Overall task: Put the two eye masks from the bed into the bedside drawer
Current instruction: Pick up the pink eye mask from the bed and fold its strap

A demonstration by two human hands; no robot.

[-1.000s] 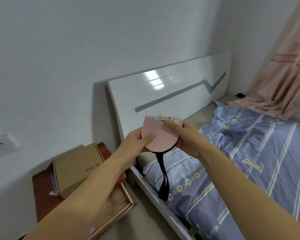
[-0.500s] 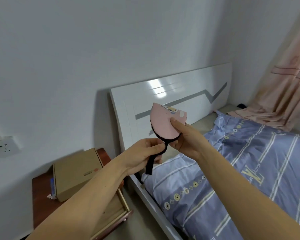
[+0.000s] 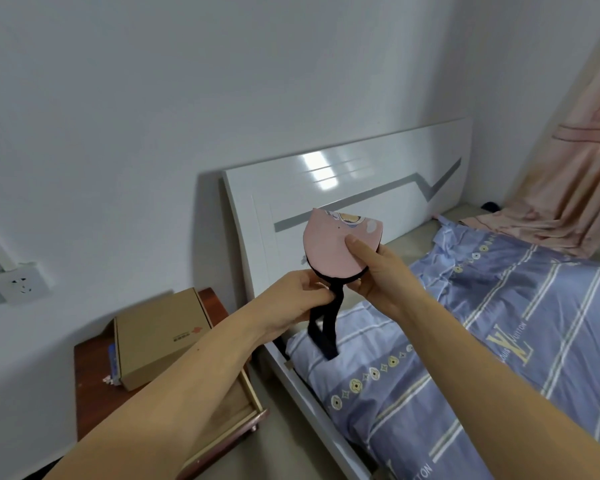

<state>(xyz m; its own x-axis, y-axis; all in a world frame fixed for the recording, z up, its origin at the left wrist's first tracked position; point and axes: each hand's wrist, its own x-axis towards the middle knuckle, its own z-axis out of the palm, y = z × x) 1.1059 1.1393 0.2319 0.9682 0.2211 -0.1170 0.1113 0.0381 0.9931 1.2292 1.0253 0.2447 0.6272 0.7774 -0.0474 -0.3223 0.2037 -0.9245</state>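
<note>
A pink eye mask (image 3: pixel 329 245), folded in half with a cartoon print along its top edge, is held up in front of the white headboard. My right hand (image 3: pixel 378 275) pinches its lower right side, thumb on the pink face. My left hand (image 3: pixel 293 301) grips the mask's black strap (image 3: pixel 328 323), whose loop hangs down below my fingers. The bedside drawer (image 3: pixel 246 415) stands pulled open at lower left, mostly hidden under my left forearm. I see no second eye mask.
A cardboard box (image 3: pixel 160 336) lies on the red-brown bedside table (image 3: pixel 90 393). The bed carries a blue striped quilt (image 3: pixel 482 341) against the headboard (image 3: pixel 343 188). A pink curtain (image 3: pixel 575 174) hangs at right. A wall socket (image 3: pixel 17 282) sits at left.
The mask has been raised and folded; my left hand left the pink face and took the black strap, which hung straight and is now gathered in a loop.
</note>
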